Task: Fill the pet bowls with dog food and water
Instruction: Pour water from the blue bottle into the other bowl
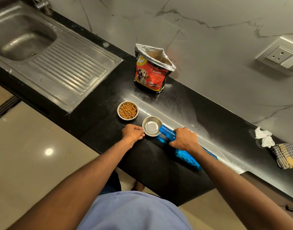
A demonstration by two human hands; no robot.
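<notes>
Two small steel bowls stand on the black counter [175, 103]. The far bowl [127, 110] is full of brown kibble. The near bowl [151, 126] looks shiny inside; I cannot tell if water is in it. My left hand [133, 133] pinches the near bowl's left rim. My right hand [184, 138] grips a blue water bottle [167, 131], tilted with its mouth over the bowl's right rim. The bottle's body runs back under my wrist. An open red dog food bag [151, 72] stands upright behind the bowls.
A steel sink with a ribbed drainboard [62, 70] fills the counter's left. Crumpled white tissue [263, 136] and a checked cloth [286, 155] lie at the right. A wall socket [280, 57] sits on the marble wall. The counter's front edge is just below my hands.
</notes>
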